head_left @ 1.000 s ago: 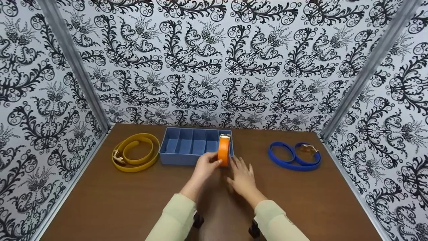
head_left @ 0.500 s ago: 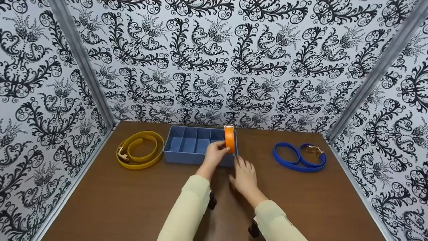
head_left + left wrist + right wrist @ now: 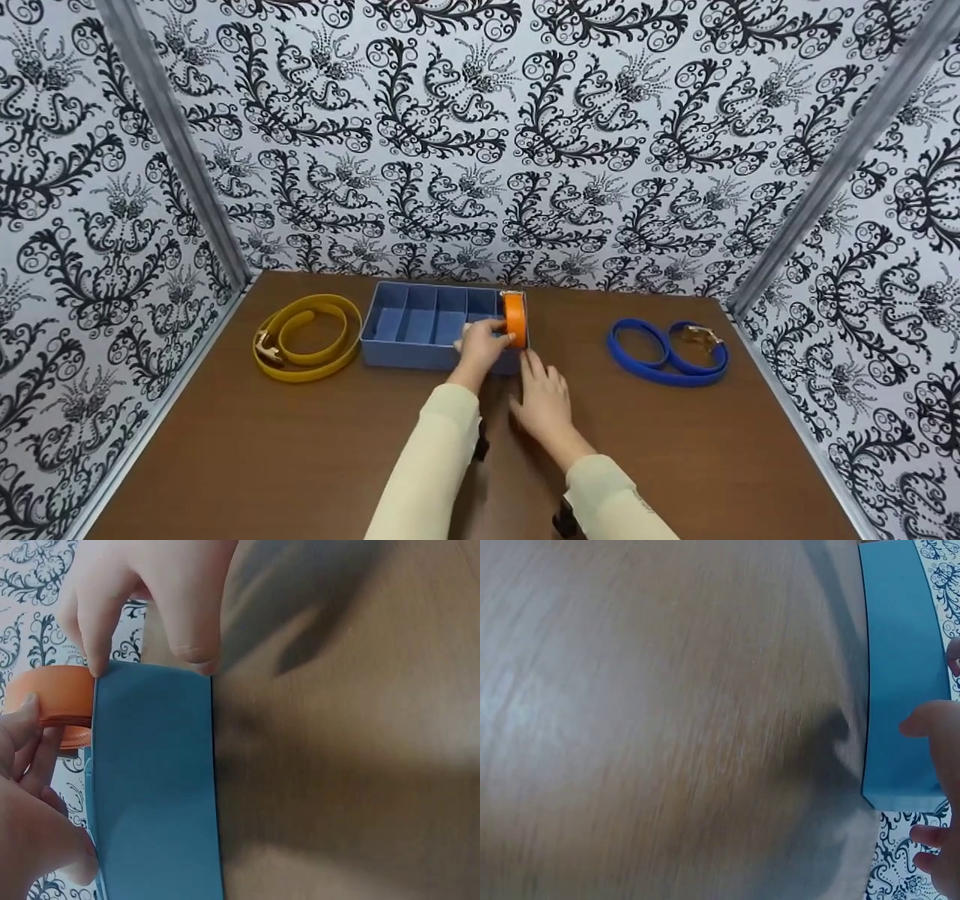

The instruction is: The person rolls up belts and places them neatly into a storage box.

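Note:
An orange belt, rolled into a coil with its metal buckle uppermost, stands at the rightmost compartment of a blue divided box. My left hand pinches the coil between thumb and fingers, reaching over the front rim. In the left wrist view the orange coil shows above the rim; how deep it sits is hidden. My right hand rests its extended fingers at the box's front right corner and holds nothing. The right wrist view has its thumb in front of the box's front face.
On the table left of the box lies a coiled yellow belt with a gold buckle. A blue belt, looped twice, lies to the right. Patterned walls enclose the back and sides of the brown table.
My left hand has carried the orange belt from the box's front rim up over the right compartment, then slightly lower. My right hand has stayed near the corner.

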Demonstrator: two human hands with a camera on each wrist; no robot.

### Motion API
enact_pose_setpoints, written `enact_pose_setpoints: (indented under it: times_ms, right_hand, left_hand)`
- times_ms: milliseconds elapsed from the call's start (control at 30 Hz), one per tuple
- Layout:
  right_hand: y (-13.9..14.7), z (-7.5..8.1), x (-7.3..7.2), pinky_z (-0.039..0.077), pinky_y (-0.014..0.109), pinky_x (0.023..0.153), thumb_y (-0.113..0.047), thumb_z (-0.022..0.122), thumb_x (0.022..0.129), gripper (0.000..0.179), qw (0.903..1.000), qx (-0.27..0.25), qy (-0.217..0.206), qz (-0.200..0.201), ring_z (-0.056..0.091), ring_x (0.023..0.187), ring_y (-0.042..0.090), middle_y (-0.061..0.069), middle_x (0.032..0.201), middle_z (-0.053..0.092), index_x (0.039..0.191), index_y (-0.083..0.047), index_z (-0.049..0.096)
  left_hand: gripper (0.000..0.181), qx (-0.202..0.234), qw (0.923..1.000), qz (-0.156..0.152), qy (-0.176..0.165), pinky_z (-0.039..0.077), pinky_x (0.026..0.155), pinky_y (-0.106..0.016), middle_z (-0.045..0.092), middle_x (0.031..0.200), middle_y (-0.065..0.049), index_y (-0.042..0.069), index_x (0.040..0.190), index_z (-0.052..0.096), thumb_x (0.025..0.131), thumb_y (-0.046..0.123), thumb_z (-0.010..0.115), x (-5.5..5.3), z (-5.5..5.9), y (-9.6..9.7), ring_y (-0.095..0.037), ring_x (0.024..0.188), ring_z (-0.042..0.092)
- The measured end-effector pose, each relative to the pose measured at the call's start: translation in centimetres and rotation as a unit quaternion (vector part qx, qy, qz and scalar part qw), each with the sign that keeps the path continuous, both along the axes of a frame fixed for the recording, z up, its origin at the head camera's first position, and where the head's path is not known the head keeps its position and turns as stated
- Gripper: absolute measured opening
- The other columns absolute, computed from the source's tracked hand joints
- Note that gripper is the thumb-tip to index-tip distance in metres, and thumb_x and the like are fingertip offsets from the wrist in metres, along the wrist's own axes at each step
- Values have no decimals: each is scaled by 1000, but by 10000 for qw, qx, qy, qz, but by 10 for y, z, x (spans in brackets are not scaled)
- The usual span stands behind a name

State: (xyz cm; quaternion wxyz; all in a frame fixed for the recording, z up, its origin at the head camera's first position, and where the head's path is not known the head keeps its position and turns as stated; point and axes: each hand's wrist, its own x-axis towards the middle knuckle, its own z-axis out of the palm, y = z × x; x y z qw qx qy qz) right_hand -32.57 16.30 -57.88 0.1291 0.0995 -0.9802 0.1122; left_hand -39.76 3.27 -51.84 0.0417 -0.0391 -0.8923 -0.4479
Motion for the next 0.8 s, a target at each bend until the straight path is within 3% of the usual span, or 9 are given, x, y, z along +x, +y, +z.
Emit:
enact_pose_setpoints:
  times_ms: [200, 433, 800]
  right_hand:
    - [1, 1, 1, 37, 53, 98, -30, 75, 84, 82, 10000, 80, -44, 30, 46, 110, 37, 10, 153, 32, 150, -5, 34]
    - [0, 1, 3, 41, 50, 94, -31, 75, 83, 81, 9998, 172, 40, -24, 47, 103, 34, 9, 153, 33, 149, -6, 36]
    - [0, 0, 0, 40, 51, 95, -33, 73, 84, 79, 9998, 172, 14, -36, 47, 105, 35, 9, 154, 32, 150, -6, 36]
  left_hand:
    - [29, -559, 9981, 92, -234, 23, 95, -57, 71, 110, 0, 14, 111, 75, 86, 28, 74, -9, -3, 5, -27, 110, 51]
    - [20, -1137, 9927, 279, -276, 26, 88, -54, 73, 94, 4, 17, 96, 79, 82, 30, 78, -7, 0, 16, -26, 100, 51]
    - [14, -1374, 9897, 382, -84, 27, 88, -54, 72, 89, 1, 16, 88, 78, 83, 29, 76, -8, -4, 21, -26, 94, 51]
